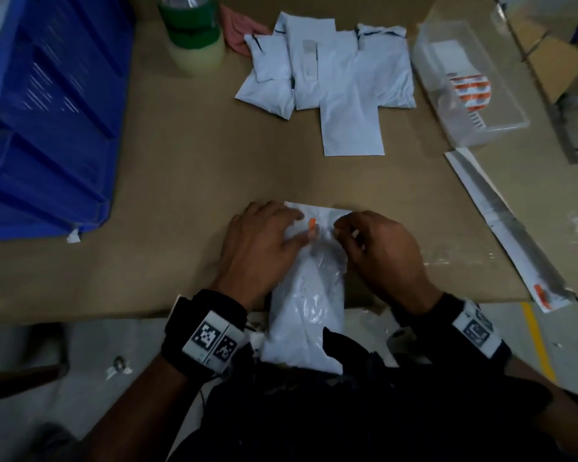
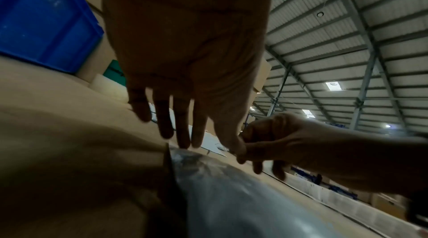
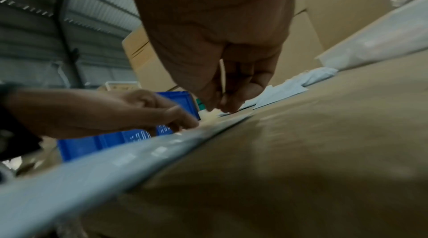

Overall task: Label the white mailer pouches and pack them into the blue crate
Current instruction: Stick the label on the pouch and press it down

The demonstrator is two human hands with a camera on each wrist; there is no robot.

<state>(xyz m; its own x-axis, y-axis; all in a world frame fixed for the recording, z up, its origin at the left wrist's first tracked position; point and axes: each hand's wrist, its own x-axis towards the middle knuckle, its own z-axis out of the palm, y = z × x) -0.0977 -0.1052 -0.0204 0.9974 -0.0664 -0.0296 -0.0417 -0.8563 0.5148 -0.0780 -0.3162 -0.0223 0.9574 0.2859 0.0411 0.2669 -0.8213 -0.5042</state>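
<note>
A white mailer pouch (image 1: 306, 295) lies at the table's near edge, its lower half hanging over toward my lap. My left hand (image 1: 281, 231) rests flat on its upper left part, fingers straight (image 2: 183, 128). A small label with an orange mark (image 1: 311, 225) sits near the pouch's top, between my hands. My right hand (image 1: 342, 230) has its fingers curled and pinches the label's right side, thumb and forefinger tips (image 3: 215, 103) meeting on the pouch (image 3: 92, 168). The blue crate (image 1: 47, 111) stands at the left. Several more white pouches (image 1: 331, 78) lie piled at the back.
A clear plastic tray (image 1: 501, 105) with orange-and-white labels stands at the back right. A long white backing strip (image 1: 504, 228) lies along the right edge. Green and clear tape rolls (image 1: 191, 28) stand at the back, beside another person's hand (image 1: 237, 31). Cardboard boxes (image 3: 336, 13) rise behind.
</note>
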